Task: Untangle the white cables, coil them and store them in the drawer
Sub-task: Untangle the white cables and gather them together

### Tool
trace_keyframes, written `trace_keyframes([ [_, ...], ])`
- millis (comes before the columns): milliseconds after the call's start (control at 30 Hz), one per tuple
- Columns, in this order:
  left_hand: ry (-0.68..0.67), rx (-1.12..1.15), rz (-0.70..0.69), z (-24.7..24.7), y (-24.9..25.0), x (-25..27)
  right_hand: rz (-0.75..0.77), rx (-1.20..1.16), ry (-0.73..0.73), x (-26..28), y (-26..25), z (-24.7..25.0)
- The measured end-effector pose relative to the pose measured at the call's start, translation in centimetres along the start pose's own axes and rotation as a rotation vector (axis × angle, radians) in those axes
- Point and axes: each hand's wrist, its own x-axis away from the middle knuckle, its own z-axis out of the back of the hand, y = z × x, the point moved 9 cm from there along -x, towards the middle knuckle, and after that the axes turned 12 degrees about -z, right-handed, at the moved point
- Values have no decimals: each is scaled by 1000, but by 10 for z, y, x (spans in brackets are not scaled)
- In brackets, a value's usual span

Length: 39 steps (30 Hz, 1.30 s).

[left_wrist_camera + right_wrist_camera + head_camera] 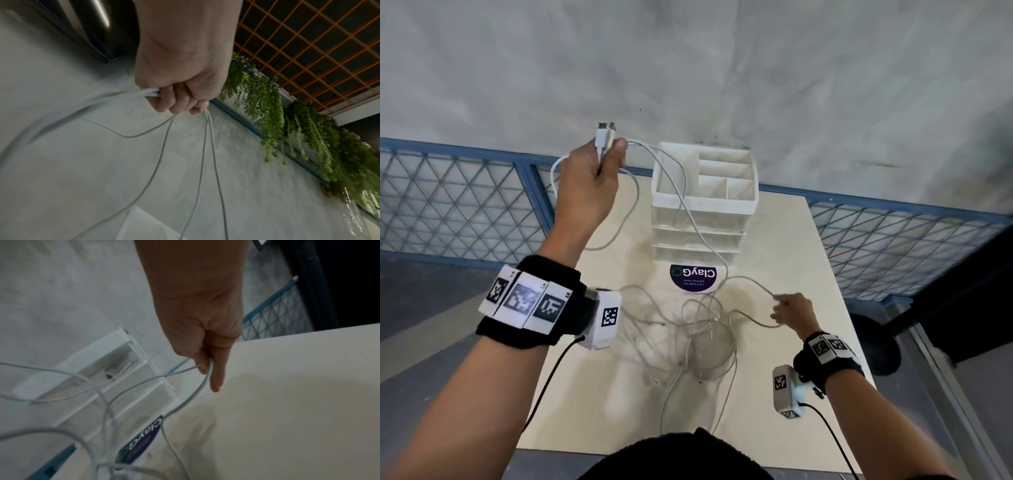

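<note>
My left hand (pixel 599 171) is raised high above the table's far left and grips a white cable (pixel 688 212) near its plugs (pixel 606 132), which stick up out of the fist. In the left wrist view the curled fingers (pixel 174 104) hold several strands that hang down. That cable runs over the white drawer unit (pixel 705 205) down to my right hand (pixel 789 310), low over the table at the right, which pinches it. In the right wrist view its fingers (pixel 213 374) pinch the strand. A tangle of white cables (pixel 695 339) lies on the table between the hands.
The drawer unit has an open compartment tray on top and clear drawers below, all closed. A round purple sticker (pixel 693 275) sits in front of it on the beige table (pixel 808 274). A blue mesh fence (pixel 465 205) runs behind the table. A dark stool (pixel 876 346) stands at the right.
</note>
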Motion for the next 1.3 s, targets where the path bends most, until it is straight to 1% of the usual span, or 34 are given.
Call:
trace_keyframes([
  [33, 7, 4, 8, 3, 0, -1, -69, 207, 9, -4, 16, -3],
  [67, -4, 1, 8, 3, 1, -1, -118, 369, 74, -5, 27, 1],
  [100, -34, -15, -3, 1, 4, -1, -162, 426, 114, -3, 31, 4],
  [133, -74, -36, -20, -3, 8, 0, -154, 449, 104, 0, 27, 2],
  [200, -146, -62, -44, -12, 17, 1, -57, 453, 64, 10, -4, 1],
  [233, -174, -61, -54, -17, 22, 2, 39, 469, 26, 18, -29, -1],
  [300, -217, -60, -99, -26, 33, 5, 313, 428, -17, 49, -97, -4],
  [333, -238, -56, -122, -30, 39, 7, 451, 366, -20, 67, -131, -5],
  [400, -275, -28, -151, -39, 50, 12, 674, 155, -43, 105, -190, -3],
  [433, -289, 1, -157, -42, 54, 13, 765, 14, -88, 122, -212, -4],
  [467, -292, 31, -156, -43, 57, 14, 818, -117, -156, 136, -226, -6],
  [500, -274, 54, -149, -41, 59, 13, 834, -214, -214, 144, -234, -9],
  [600, -171, 98, -99, -16, 49, 9, 771, -374, -342, 147, -228, -10],
  [667, -186, 102, -55, -6, 36, 16, 735, -411, -396, 138, -215, -4],
  [700, -215, 91, -40, -5, 30, 24, 741, -365, -390, 136, -210, -1],
  [800, -279, 4, -44, -6, 18, 44, 762, -217, -303, 131, -200, 11],
  [900, -347, -106, -107, -2, 14, 52, 732, -199, -206, 123, -186, 30],
  [1033, -332, -224, -132, 22, 11, 45, 603, -242, -86, 102, -143, 68],
  [1100, -350, -268, -138, 34, 6, 41, 548, -240, -30, 91, -120, 87],
  [1167, -444, -331, -139, 33, -3, 45, 489, -249, 13, 82, -90, 101],
  [1200, -524, -349, -126, 27, -9, 52, 451, -241, 10, 76, -71, 103],
  [1266, -746, -346, -91, 4, -21, 76, 365, -212, -5, 68, -38, 98],
  [1300, -864, -344, -61, -8, -30, 95, 293, -214, -9, 64, -18, 90],
])
